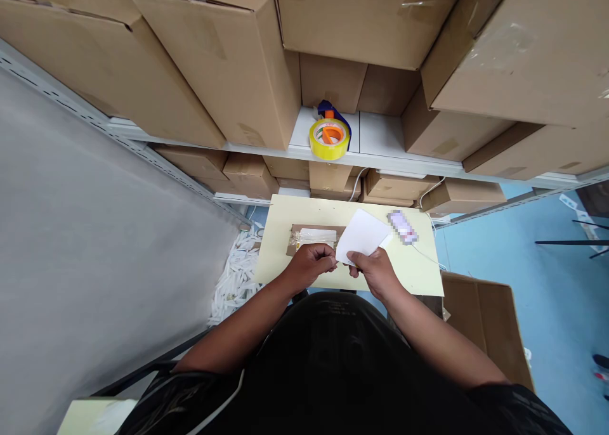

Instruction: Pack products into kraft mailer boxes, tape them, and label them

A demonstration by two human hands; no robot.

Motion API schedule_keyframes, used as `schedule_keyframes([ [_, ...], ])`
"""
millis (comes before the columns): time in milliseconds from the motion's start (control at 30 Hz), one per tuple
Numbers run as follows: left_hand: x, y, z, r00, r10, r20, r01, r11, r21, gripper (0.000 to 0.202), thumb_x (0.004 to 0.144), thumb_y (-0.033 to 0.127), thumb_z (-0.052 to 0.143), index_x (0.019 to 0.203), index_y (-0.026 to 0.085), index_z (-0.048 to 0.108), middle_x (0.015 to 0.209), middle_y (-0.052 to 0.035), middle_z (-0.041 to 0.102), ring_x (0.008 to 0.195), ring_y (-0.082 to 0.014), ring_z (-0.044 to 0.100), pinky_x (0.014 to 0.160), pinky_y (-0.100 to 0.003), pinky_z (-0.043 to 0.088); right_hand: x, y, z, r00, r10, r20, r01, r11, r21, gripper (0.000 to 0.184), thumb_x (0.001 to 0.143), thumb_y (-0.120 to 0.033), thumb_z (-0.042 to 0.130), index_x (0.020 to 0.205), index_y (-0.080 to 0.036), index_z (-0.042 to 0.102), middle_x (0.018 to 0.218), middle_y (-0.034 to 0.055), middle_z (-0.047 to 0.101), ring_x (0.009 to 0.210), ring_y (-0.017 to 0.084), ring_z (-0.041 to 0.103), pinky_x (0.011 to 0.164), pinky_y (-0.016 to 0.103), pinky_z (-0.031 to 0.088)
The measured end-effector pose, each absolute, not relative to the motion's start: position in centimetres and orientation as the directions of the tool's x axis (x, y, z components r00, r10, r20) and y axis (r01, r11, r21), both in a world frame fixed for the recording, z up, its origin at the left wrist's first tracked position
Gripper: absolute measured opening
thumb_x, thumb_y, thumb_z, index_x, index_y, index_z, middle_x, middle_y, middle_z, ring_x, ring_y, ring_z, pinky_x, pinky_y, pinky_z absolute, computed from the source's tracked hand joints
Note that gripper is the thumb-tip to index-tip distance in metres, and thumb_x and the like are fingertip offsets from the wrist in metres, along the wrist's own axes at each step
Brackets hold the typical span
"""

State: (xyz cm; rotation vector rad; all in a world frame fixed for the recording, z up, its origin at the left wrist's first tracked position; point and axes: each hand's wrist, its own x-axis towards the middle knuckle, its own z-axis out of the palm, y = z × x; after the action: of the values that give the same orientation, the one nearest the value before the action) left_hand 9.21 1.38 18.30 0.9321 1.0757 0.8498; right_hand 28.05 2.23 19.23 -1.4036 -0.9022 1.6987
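In the head view my right hand [373, 267] grips a white sheet of paper [361, 232] by its lower edge, thumb on top. The sheet stands tilted above the table, with another white edge showing behind its right side. Just left of it, my left hand [314, 261] is closed in a pinch close to the sheet's lower left corner. Whatever lies between those fingertips is too small to make out. Beyond my left hand a flat brown cardboard piece [297, 233] lies on the table, with a clear-wrapped packet bearing a white label [318, 235] on it.
The pale yellow table [280, 210] carries a phone [402, 227] with a cable at the right. A tape dispenser with yellow tape [329, 140] sits on the shelf [380, 134] among cardboard boxes [228, 54]. White scraps [238, 276] cover the floor at left; an open carton [480, 314] stands right.
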Motion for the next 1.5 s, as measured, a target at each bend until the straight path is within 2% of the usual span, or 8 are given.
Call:
schedule_keyframes([
  [233, 9.4, 1.4, 17.7, 0.198, 0.946, -0.258, -0.09, 0.279, 0.956, 0.01, 0.075, 0.027, 0.068, 0.071, 0.018, 0.065, 0.069, 0.0017, 0.062, 0.07, -0.0138, 0.055, 0.071, -0.027, 0.043, 28.2, 2.7, 17.6, -0.17, 0.827, -0.536, -0.012, -0.545, -0.838, 0.042, 0.074, -0.039, 0.075, 0.108, -0.016, 0.065, 0.093, 0.0082, 0.07, 0.067, 0.019, 0.063, 0.057, 0.031, 0.049],
  [367, 9.5, 1.4, 17.6, 0.155, 0.963, -0.222, -0.07, 0.235, 0.969, 0.012, 0.078, 0.028, 0.067, 0.072, 0.018, 0.065, 0.07, 0.0021, 0.06, 0.07, -0.0134, 0.053, 0.071, -0.027, 0.042, 28.2, 2.4, 17.1, 0.111, 0.987, -0.114, 0.283, -0.141, -0.949, 0.057, 0.074, -0.038, 0.079, 0.125, -0.024, 0.057, 0.117, 0.0083, 0.061, 0.096, 0.021, 0.06, 0.083, 0.037, 0.053],
  [567, 9.4, 1.2, 17.8, 0.113, 0.984, -0.135, 0.031, 0.132, 0.991, 0.015, 0.082, 0.031, 0.065, 0.074, 0.019, 0.065, 0.074, 0.0014, 0.063, 0.076, -0.0149, 0.057, 0.075, -0.027, 0.045, 26.7, 2.0, 18.8, -0.3, 0.952, 0.057, 0.308, 0.153, -0.939, 0.009, 0.09, -0.034, 0.065, 0.088, -0.025, 0.067, 0.085, 0.0031, 0.065, 0.08, 0.02, 0.059, 0.077, 0.034, 0.049],
  [833, 5.0, -0.2, 15.1, -0.025, 0.975, -0.219, 0.165, 0.22, 0.961, 0.009, 0.075, 0.027, 0.061, 0.071, 0.019, 0.063, 0.067, 0.0036, 0.057, 0.066, -0.013, 0.05, 0.065, -0.024, 0.039, 25.8, 4.0, 17.9, -0.108, 0.99, -0.092, 0.249, -0.063, -0.966, 0.014, 0.088, -0.03, 0.056, 0.078, -0.024, 0.064, 0.073, -0.0002, 0.065, 0.07, 0.018, 0.06, 0.068, 0.03, 0.048],
  [1033, -6.5, -2.7, 8.8, -0.239, 0.899, -0.368, 0.509, 0.439, 0.741, 0.012, 0.073, 0.028, 0.059, 0.064, 0.019, 0.062, 0.065, 0.0012, 0.061, 0.068, -0.0167, 0.055, 0.066, -0.026, 0.038, 25.6, 5.3, 16.6, -0.126, 0.97, -0.209, 0.24, -0.175, -0.955, 0.015, 0.083, -0.03, 0.058, 0.072, -0.022, 0.062, 0.065, -0.0024, 0.059, 0.061, 0.015, 0.053, 0.059, 0.027, 0.042],
  [1333, -19.7, -8.1, 2.7, -0.585, 0.545, -0.6, 0.7, 0.713, -0.035, 0.024, 0.073, 0.028, 0.066, 0.09, 0.012, 0.073, 0.105, -0.0233, 0.075, 0.104, -0.0373, 0.069, 0.081, -0.037, 0.05, 25.5, 4.6, 16.4, -0.1, 0.958, -0.268, 0.196, -0.245, -0.95, 0.023, 0.087, -0.044, 0.065, 0.085, -0.021, 0.065, 0.071, 0.0002, 0.071, 0.058, 0.017, 0.063, 0.062, 0.03, 0.053],
  [1433, -19.5, -7.5, 3.4, -0.61, 0.551, -0.57, 0.69, 0.722, -0.041, 0.025, 0.074, 0.031, 0.066, 0.089, 0.012, 0.073, 0.107, -0.027, 0.074, 0.106, -0.0419, 0.069, 0.082, -0.043, 0.052, 25.7, 4.3, 16.0, -0.054, 0.964, -0.262, 0.175, -0.249, -0.953, 0.025, 0.085, -0.045, 0.068, 0.084, -0.021, 0.067, 0.083, 0.0046, 0.077, 0.071, 0.021, 0.072, 0.073, 0.035, 0.059],
  [1500, -17.2, -6.1, 4.7, -0.53, 0.667, -0.524, 0.716, 0.683, 0.146, 0.027, 0.083, 0.038, 0.059, 0.09, 0.016, 0.073, 0.107, -0.0221, 0.075, 0.108, -0.0382, 0.069, 0.084, -0.042, 0.053, 25.8, 3.9, 15.4, -0.025, 0.975, -0.221, 0.221, -0.211, -0.952, 0.023, 0.085, -0.044, 0.068, 0.084, -0.021, 0.07, 0.082, 0.0048, 0.077, 0.078, 0.023, 0.075, 0.076, 0.036, 0.059],
])
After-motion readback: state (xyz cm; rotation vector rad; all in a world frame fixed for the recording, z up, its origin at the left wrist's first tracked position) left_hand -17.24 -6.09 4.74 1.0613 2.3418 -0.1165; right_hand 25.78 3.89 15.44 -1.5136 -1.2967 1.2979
